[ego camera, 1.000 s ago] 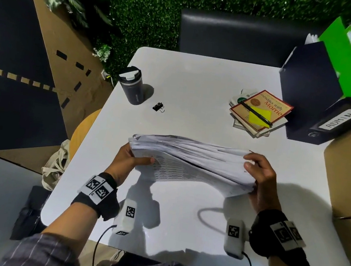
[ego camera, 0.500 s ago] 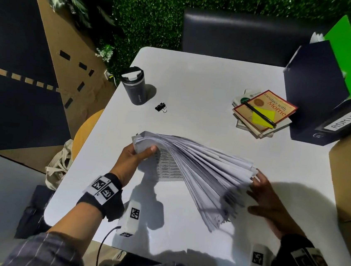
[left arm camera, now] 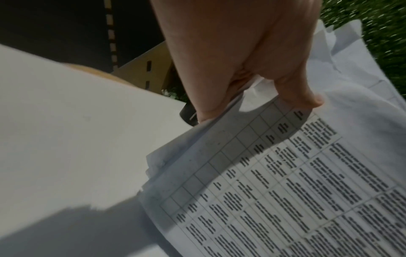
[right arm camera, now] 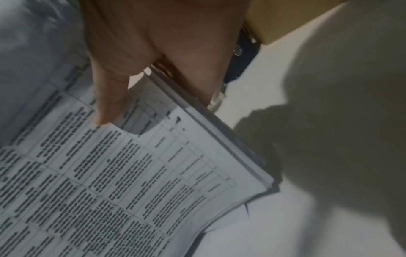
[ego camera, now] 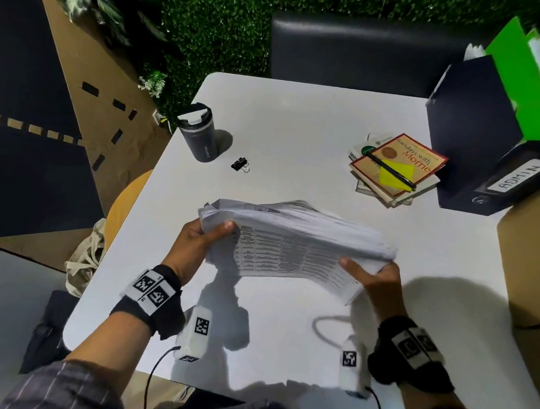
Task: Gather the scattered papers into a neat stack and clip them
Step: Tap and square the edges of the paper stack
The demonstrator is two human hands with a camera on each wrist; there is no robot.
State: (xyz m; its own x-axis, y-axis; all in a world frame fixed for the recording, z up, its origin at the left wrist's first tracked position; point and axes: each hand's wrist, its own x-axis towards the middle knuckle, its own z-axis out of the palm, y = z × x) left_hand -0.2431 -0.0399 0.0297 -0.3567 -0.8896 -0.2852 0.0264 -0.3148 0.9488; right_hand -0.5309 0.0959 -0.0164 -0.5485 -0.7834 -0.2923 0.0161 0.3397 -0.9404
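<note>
Both hands hold the paper stack above the worktop: left hand grip pinching its left end, right hand grip clamping the right; binder clip lies beside the tumbler.

Bright overhead light on the white bench; hard dark shadows fall toward its near edge; head view bows at the edges, corners dim; both wrist views are soft, print smeared.
</note>
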